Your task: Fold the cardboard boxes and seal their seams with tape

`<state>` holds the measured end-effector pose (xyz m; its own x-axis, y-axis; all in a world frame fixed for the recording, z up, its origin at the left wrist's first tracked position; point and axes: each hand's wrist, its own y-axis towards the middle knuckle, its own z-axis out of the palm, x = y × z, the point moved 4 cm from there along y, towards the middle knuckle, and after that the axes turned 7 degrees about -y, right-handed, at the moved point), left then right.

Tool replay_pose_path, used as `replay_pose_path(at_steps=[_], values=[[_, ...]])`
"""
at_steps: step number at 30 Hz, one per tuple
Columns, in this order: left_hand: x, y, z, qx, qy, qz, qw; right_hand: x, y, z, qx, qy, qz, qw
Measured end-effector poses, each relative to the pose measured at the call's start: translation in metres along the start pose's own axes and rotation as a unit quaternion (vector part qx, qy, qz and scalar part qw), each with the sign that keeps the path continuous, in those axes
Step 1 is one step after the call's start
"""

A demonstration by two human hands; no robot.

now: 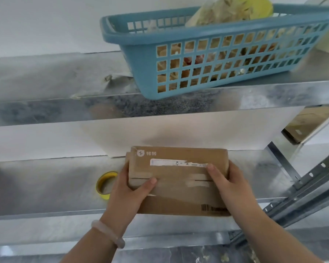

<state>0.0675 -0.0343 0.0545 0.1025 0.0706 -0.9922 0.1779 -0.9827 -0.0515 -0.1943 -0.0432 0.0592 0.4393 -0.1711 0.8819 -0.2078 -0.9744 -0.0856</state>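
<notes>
I see the cardboard box (179,204) at the shelf's (46,186) front edge, left hand (129,188) and right hand (230,186) curled round its ends, thumbs pressing the top seam.

Between the left hand (129,188) and right hand (230,185) the cardboard box (179,205) is matt brown card with a torn white paper label (165,162), the shelf (46,183) beneath is mottled, shiny galvanised metal, the tape roll (105,177) just left of the left hand looks smooth and yellow, and the basket (141,59) above is matt blue plastic.
</notes>
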Motion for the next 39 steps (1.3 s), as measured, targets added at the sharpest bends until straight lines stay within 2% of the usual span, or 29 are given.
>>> replay_pose_path(at_steps=[2, 4, 8, 11, 15, 18, 21, 25, 27, 29, 31, 34, 37, 39], values=[[-0.012, -0.001, -0.005, 0.011, 0.034, 0.048, 0.998, 0.013, 0.000, -0.009, -0.007, 0.033, -0.008, 0.999], [-0.017, 0.002, -0.009, 0.020, 0.047, 0.050, 0.997, 0.021, 0.002, -0.014, 0.000, 0.077, -0.022, 0.997], [-0.013, 0.003, -0.014, 0.070, -0.083, -0.001, 0.994, 0.015, 0.004, -0.011, 0.003, 0.147, -0.026, 0.989], [-0.012, 0.001, -0.012, 0.052, -0.120, -0.004, 0.991, -0.002, 0.004, -0.004, 0.022, 0.125, -0.030, 0.992], [0.005, 0.003, -0.011, 0.016, -0.026, -0.004, 1.000, -0.016, 0.003, -0.001, 0.037, 0.155, -0.029, 0.987], [0.017, -0.002, -0.011, 0.008, -0.075, -0.009, 0.997, -0.016, 0.003, -0.003, 0.038, 0.169, -0.011, 0.985], [0.022, -0.003, -0.011, -0.030, -0.140, -0.030, 0.989, -0.019, 0.003, -0.002, 0.033, 0.120, 0.001, 0.992], [0.034, 0.002, -0.019, -0.113, -0.077, -0.029, 0.990, -0.036, 0.005, 0.000, -0.027, 0.099, 0.075, 0.992], [0.036, 0.001, -0.025, -0.092, -0.044, 0.019, 0.995, -0.038, 0.003, -0.006, -0.068, 0.084, 0.061, 0.992], [0.036, 0.000, -0.029, -0.062, 0.023, 0.068, 0.995, -0.035, 0.002, -0.013, -0.082, 0.013, 0.002, 0.997], [0.037, 0.001, -0.032, -0.052, 0.125, 0.104, 0.985, -0.033, 0.007, -0.015, -0.061, -0.118, -0.055, 0.990], [0.035, -0.001, -0.035, -0.049, 0.204, 0.121, 0.970, -0.035, 0.015, -0.006, 0.024, -0.259, -0.050, 0.964], [0.036, -0.004, -0.035, -0.005, 0.223, 0.153, 0.963, -0.035, 0.013, -0.002, 0.070, -0.281, -0.040, 0.956], [0.041, -0.004, -0.038, 0.003, 0.161, 0.127, 0.979, -0.034, 0.010, -0.003, 0.066, -0.237, -0.054, 0.968]])
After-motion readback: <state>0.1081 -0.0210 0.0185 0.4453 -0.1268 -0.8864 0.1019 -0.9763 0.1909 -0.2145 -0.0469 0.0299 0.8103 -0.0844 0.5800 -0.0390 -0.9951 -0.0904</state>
